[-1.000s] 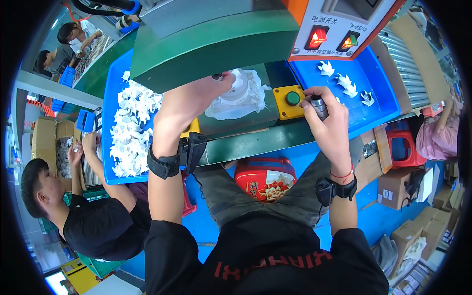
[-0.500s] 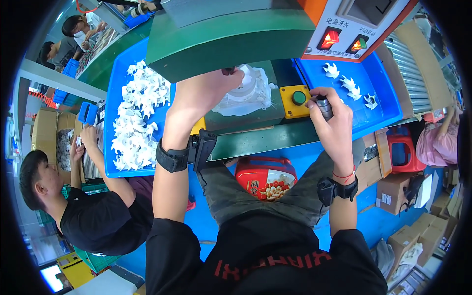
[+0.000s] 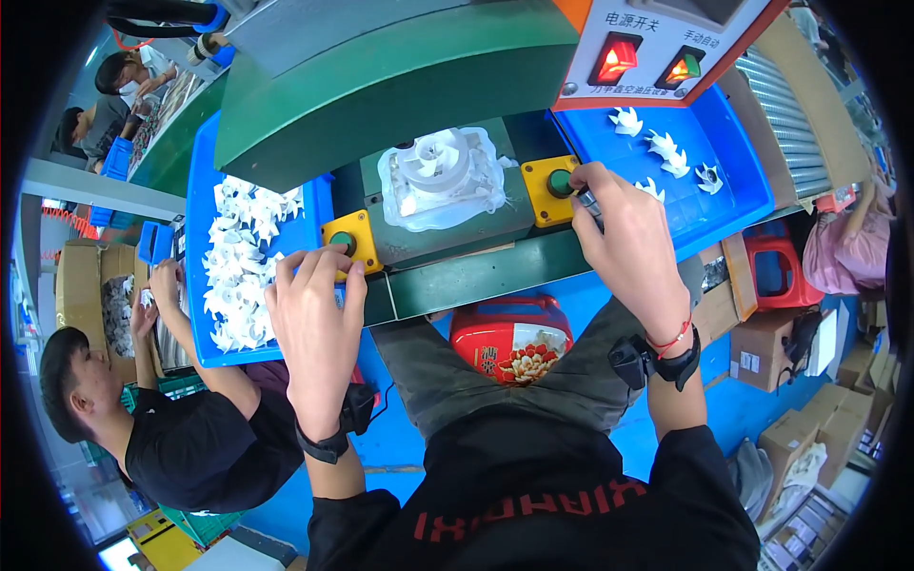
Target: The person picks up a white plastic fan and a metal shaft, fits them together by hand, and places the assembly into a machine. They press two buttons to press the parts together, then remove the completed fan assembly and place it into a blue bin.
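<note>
My left hand is open over the left green button on its yellow box, fingertips at the button and nothing held. My right hand is closed round a short grey metal cylinder, mostly hidden by the fingers. Its index finger reaches the right green button; whether either button is pressed in, I cannot tell. Between the two boxes, a white bladed impeller sits in a round white fixture, with translucent film around it. The green press head stands over the fixture's back.
A blue tray of piled white impellers stands left; another blue tray holds several at right. The orange-edged control panel has two lit switches. A red container is between my knees. A co-worker sits at left.
My left hand has withdrawn from the fixture to the left button, uncovering the white impeller. My right hand stays by the right button, still holding the metal cylinder. The view has shifted slightly.
</note>
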`<state>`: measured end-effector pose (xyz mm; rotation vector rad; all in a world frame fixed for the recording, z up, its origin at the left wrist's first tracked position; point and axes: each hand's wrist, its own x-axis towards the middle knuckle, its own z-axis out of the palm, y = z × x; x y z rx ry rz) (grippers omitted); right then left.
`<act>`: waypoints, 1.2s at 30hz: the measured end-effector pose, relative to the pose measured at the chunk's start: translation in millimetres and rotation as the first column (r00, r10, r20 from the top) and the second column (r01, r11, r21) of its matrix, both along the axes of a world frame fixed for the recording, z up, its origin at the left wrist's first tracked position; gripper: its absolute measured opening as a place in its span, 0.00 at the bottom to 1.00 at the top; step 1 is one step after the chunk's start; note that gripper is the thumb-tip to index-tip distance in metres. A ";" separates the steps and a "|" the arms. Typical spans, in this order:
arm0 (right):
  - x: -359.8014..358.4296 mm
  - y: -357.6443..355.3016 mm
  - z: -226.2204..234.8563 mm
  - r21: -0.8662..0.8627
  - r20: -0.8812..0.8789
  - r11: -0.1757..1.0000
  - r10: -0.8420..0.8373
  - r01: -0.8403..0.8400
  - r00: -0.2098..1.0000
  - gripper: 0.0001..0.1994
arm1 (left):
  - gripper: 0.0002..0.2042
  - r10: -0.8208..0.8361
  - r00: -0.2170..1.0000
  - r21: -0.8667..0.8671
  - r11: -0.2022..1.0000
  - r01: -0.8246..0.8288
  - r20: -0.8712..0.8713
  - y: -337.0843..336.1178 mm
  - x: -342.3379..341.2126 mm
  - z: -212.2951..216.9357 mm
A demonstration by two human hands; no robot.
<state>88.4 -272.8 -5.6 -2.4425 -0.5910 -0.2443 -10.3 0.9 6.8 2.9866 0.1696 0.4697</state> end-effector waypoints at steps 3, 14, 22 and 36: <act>-1.8 0.1 -0.8 -0.015 -0.005 1.000 0.005 -0.005 1.000 0.09 | 0.07 0.033 0.999 -0.023 0.999 -0.033 0.022 2.4 -0.7 -6.3; 8.2 -7.8 -6.7 0.084 -0.024 0.993 0.080 -0.078 0.997 0.08 | 0.08 -0.011 0.998 -0.091 0.996 0.016 0.057 4.2 8.6 -2.9; 3.5 -18.8 -14.2 0.455 -0.159 0.885 -0.029 0.099 0.987 0.08 | 0.10 -0.094 0.930 -0.398 0.885 0.241 0.355 -19.0 68.7 16.3; -1.3 -25.7 -18.8 0.742 -0.150 0.625 -0.197 0.242 0.969 0.07 | 0.10 0.073 0.924 -0.868 0.376 0.323 0.375 -64.7 83.8 -19.0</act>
